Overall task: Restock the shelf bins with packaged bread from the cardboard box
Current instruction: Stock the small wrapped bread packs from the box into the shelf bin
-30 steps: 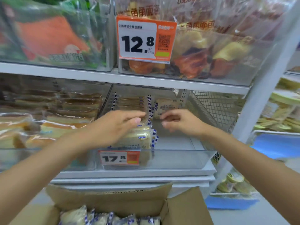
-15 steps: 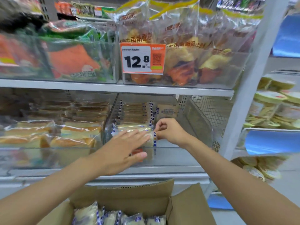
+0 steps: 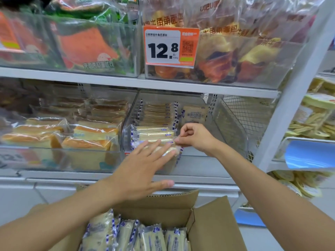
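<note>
Left hand (image 3: pixel 143 171) flat against bread packets (image 3: pixel 154 136); right hand (image 3: pixel 194 137) pinching one.

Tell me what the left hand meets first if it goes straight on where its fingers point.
The front pack in the bin: the left hand points up-right at it, fingertips over its wrapper. Whether they touch already is unclear; the stacked packs lie behind.

Left hand (image 3: pixel 139 171) flat on front bread packet (image 3: pixel 169 151), right hand (image 3: pixel 196 137) in a pinch on its wrapper end.
</note>
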